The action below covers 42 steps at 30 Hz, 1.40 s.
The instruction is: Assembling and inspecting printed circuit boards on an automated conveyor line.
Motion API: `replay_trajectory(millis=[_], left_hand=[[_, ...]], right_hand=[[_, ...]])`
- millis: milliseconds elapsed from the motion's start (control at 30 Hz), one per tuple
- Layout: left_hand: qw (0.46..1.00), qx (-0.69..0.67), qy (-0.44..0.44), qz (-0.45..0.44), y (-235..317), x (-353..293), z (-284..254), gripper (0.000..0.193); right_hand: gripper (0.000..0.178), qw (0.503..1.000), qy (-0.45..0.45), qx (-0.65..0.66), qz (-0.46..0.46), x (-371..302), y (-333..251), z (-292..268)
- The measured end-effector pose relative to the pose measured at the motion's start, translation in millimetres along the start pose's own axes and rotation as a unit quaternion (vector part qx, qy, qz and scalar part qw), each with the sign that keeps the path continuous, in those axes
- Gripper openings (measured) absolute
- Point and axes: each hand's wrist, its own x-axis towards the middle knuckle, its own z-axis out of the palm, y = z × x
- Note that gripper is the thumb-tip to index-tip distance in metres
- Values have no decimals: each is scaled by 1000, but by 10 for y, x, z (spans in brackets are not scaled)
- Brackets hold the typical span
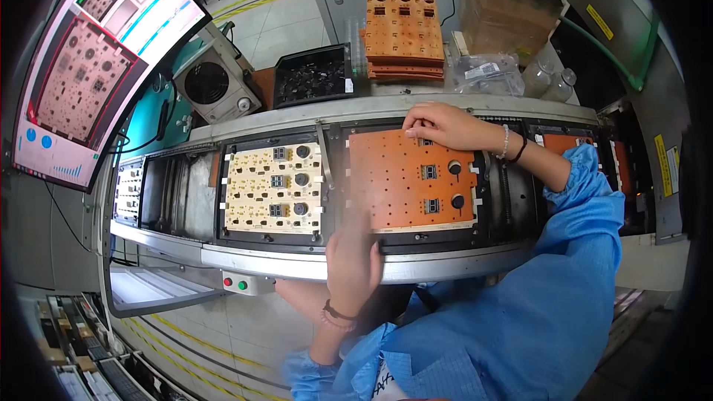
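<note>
Two-Handed Handling of an Orange Perforated Plate (390, 171)

Location: the plate lies over a circuit board in a black carrier frame (386, 242) on the conveyor line, in front of the person. Two seven-segment displays (429, 171) and two black rotary knobs (457, 201) show clearly through its openings at the right side; another display is partly visible beneath the right hand. A cream board edge shows along the lower right.

Right hand (438, 125): at the upper edge of the plate, fingers curled downward. Whether they pinch the edge or merely rest on it cannot be told.

Left hand (352, 263): at the lower left corner, fingers blurred. Its grip, and any contact with the plate, cannot be determined.

Handling guidance (judgement):
1. Support opposite edges evenly, and keep the plate level and parallel to the board.
2. Keep each opening centred on its display or knob; a sideways shift or tilt could catch a knob.
3. Apply no force if an opening binds; realign first.
4. Keep fingertips on the plate's margins, away from the components.

Reference: the uncovered cream circuit board (252, 189) in the left-hand carrier shows three displays and three knobs in matching columns. Similar orange plates (403, 26) are stacked behind the line.
</note>
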Motion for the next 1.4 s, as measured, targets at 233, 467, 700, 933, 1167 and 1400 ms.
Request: replay_trajectory(millis=[233, 467, 700, 933, 1167, 1400], left_hand=[[993, 67, -48, 84, 107, 45, 8, 46], [993, 70, -62, 66, 148, 63, 2, 43], [993, 75, -45, 80, 172, 151, 12, 38], [996, 62, -17, 55, 160, 60, 36, 42], [999, -34, 9, 12, 240, 31, 44, 43], [999, 10, -23, 43, 523, 133, 88, 54]], right_hand=[[21, 957, 104, -219, -159, -274, 283, 64], [59, 890, 198, -402, -82, -536, 236, 387], [59, 850, 218, -471, -88, -584, 206, 427], [56, 880, 215, -421, -54, -739, 267, 304], [59, 883, 231, -408, -7, -1068, 158, 671], [63, 874, 214, -437, 14, -1073, 172, 687]])
